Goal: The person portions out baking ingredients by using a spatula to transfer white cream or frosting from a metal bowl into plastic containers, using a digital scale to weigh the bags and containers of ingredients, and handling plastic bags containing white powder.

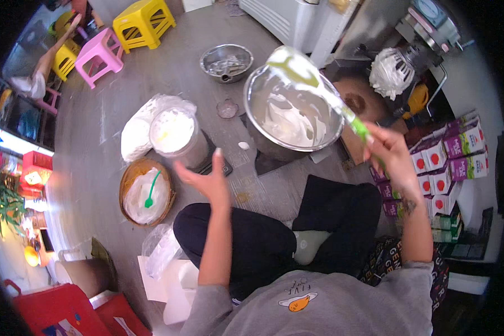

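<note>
My right hand [388, 153] grips the green handle of a spatula [355, 124], whose wide blade is smeared with white cream. The blade is raised over a large steel mixing bowl [252, 122] with whipped cream [292, 122] in its bottom. My left hand [208, 178] holds nothing, its fingers spread, just in front of a clear tub [189, 153]. White cream [172, 130] fills the tub up near its rim. The tub stands on a black kitchen scale [222, 164]; whether my fingers touch it I cannot tell. Behind the tub rests a full white bag [140, 130].
A wicker basket [171, 201] holds plastic bags and a green pick. Farther off are a smaller steel bowl [226, 77] and plastic stools [138, 25]. At right are a stand mixer with a cream-covered whisk [390, 73] and stacked milk cartons [439, 168]. Another person's arm [52, 54] shows upper left.
</note>
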The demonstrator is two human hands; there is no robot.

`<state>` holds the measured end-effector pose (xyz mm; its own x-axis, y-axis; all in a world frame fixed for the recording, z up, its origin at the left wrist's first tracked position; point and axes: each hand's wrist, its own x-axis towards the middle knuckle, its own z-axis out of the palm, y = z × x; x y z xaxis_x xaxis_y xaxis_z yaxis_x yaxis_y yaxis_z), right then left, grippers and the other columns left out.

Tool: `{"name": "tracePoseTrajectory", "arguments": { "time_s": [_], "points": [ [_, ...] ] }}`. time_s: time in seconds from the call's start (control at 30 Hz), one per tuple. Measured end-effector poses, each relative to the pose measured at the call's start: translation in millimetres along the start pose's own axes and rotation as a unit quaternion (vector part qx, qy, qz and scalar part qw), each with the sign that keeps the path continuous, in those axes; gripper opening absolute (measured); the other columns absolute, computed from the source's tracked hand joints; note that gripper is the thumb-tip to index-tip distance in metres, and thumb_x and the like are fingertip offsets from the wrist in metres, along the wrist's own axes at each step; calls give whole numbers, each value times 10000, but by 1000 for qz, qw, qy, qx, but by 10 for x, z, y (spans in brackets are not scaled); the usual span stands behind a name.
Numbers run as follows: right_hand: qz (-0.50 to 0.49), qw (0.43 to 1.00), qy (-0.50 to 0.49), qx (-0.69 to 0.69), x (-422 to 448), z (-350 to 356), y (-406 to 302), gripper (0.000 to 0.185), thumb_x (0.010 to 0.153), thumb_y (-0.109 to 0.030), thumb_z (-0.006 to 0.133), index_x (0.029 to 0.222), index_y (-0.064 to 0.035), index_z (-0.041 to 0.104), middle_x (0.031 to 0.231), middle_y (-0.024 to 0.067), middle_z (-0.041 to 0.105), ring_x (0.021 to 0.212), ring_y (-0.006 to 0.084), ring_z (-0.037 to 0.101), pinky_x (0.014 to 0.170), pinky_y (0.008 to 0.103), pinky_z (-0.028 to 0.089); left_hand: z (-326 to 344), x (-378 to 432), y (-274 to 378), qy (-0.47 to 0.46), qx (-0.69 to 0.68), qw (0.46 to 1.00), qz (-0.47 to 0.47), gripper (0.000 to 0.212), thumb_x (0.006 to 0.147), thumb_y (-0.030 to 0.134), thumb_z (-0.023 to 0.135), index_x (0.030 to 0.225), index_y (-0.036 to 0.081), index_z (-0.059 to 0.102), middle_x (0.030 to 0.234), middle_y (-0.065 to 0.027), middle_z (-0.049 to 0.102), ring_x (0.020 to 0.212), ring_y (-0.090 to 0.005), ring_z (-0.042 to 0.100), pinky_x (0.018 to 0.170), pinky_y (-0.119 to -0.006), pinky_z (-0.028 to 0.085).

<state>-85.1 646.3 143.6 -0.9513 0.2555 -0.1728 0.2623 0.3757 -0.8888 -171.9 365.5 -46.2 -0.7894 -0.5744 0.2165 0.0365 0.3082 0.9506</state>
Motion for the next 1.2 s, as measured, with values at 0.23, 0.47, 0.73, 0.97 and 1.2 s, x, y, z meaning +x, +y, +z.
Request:
{"name": "tracePoseTrajectory", "arguments": {
  "time_s": [0.23, 0.47, 0.73, 0.97, 1.2],
  "points": [
    [-244, 812, 60, -527, 643, -125, 289, 312, 728, -76, 522, 1015, -116, 639, 767, 129, 631, 705, 261, 622, 601, 348, 496, 926, -9, 518, -229, -379, 879, -179, 491, 755, 26, 515, 1229, -45, 409, 1192, -131, 481, 1087, -200, 463, 941, -300, 345],
    [-256, 746, 16, -615, 1003, 150, 762, 129, 688, -102, 548, 770, -74, 643, 724, 143, 624, 661, 280, 633, 556, 378, 511, 828, -471, 540, -232, -438, 833, -244, 646, 563, -145, 374, 1196, -48, 457, 1069, -120, 555, 937, -195, 559, 752, -262, 469],
    [-141, 825, -75, -543, 373, 222, 1462, 145, 692, -88, 539, 786, -73, 649, 727, 171, 622, 683, 317, 629, 605, 421, 507, 620, -909, 359, -229, -377, 876, -196, 620, 566, -140, 392, 1171, -56, 495, 1078, -98, 572, 938, -162, 558, 800, -248, 440],
    [-210, 842, 20, -496, 95, -129, 1259, 235, 694, -126, 560, 881, -202, 680, 715, 126, 618, 664, 290, 615, 581, 386, 494, 617, -1026, 294, -248, -357, 889, -145, 608, 563, -117, 424, 1163, -57, 499, 1039, -86, 589, 895, -155, 567, 778, -239, 445],
    [-293, 791, 15, -537, 536, 344, 1431, 240, 652, -89, 567, 861, -150, 669, 706, 90, 584, 723, 262, 604, 577, 366, 494, 680, -1067, 338, -269, -366, 881, -131, 603, 552, -110, 433, 1148, -59, 509, 1019, -90, 596, 869, -164, 577, 750, -241, 458]
  ]
}}
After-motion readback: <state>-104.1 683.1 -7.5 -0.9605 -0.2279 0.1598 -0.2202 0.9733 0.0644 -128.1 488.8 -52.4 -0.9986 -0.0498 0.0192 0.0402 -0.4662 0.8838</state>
